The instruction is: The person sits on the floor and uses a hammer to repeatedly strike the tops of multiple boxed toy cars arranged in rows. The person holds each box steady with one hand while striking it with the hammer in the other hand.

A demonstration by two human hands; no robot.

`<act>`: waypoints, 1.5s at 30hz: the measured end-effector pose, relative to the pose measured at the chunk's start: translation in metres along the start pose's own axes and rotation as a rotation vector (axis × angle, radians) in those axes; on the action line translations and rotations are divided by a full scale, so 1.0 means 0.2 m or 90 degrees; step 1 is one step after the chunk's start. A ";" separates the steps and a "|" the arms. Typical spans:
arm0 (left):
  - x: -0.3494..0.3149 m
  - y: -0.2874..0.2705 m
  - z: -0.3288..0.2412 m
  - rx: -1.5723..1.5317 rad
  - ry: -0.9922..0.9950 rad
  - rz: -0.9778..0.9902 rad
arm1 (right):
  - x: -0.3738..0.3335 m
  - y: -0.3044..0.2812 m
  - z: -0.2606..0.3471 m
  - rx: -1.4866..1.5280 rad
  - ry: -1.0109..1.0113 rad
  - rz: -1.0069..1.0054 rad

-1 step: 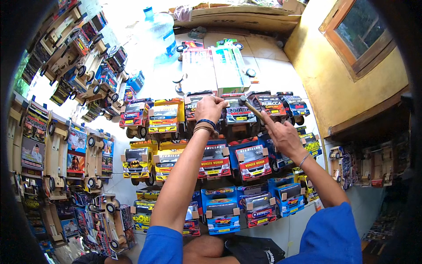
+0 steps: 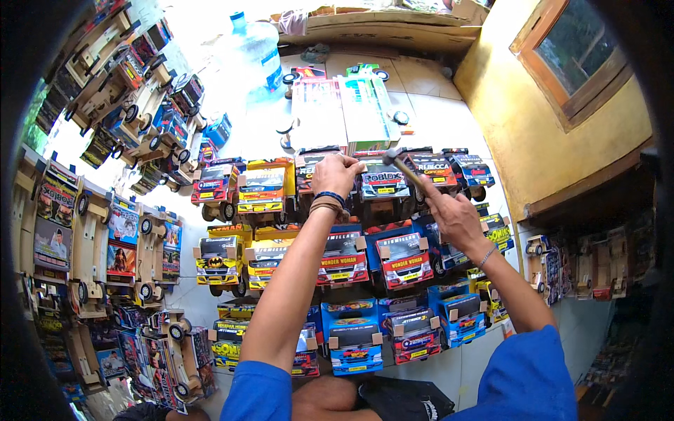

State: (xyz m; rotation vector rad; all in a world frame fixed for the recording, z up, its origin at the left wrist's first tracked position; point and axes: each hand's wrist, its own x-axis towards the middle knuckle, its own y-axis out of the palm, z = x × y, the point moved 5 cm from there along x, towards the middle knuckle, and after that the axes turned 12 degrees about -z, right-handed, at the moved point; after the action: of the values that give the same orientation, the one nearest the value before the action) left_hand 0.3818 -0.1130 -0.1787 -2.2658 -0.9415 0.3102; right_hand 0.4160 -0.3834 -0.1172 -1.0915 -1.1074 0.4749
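My left hand [image 2: 334, 177] is closed in a pinch at the left windscreen edge of a grey toy truck [image 2: 385, 184] in the back row. Whatever lies between those fingertips is too small to make out. My right hand [image 2: 453, 217] grips the handle of a hammer [image 2: 408, 170]. The hammer's dark head is just above the top of the grey truck's cab, close to my left fingertips. Small tan square tabs stick out from the windscreen sides of neighbouring trucks, such as the red and blue truck [image 2: 404, 261] in the middle row.
Toy trucks stand in several rows before me, down to a blue truck [image 2: 354, 345] near my legs. More trucks are stacked at left, wheels showing [image 2: 151, 259]. Behind stand white box-bodied trucks [image 2: 316, 105] and a water jug [image 2: 263, 59]. A yellow wall [image 2: 491, 77] bounds the right.
The hammer head has shifted slightly up and away from the grey truck's windscreen edge. My left hand stays nearly in place, and the trucks have not moved.
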 end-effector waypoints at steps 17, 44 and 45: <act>-0.63 -0.46 -0.43 -0.543 -0.061 0.499 | -0.20 -0.47 0.24 0.485 0.428 -0.136; -1.86 -1.13 -1.35 -0.633 0.212 0.564 | -0.53 -1.91 0.72 0.641 0.129 -0.073; -1.85 -1.10 -1.36 -0.643 0.217 0.586 | -0.51 -1.95 0.68 0.588 0.122 -0.081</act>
State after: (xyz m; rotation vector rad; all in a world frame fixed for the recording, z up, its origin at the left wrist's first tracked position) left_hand 0.1180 -0.3890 0.1595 -3.4103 0.3084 -0.2542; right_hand 0.1775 -0.5694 0.1825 -0.2442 -0.6481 0.6682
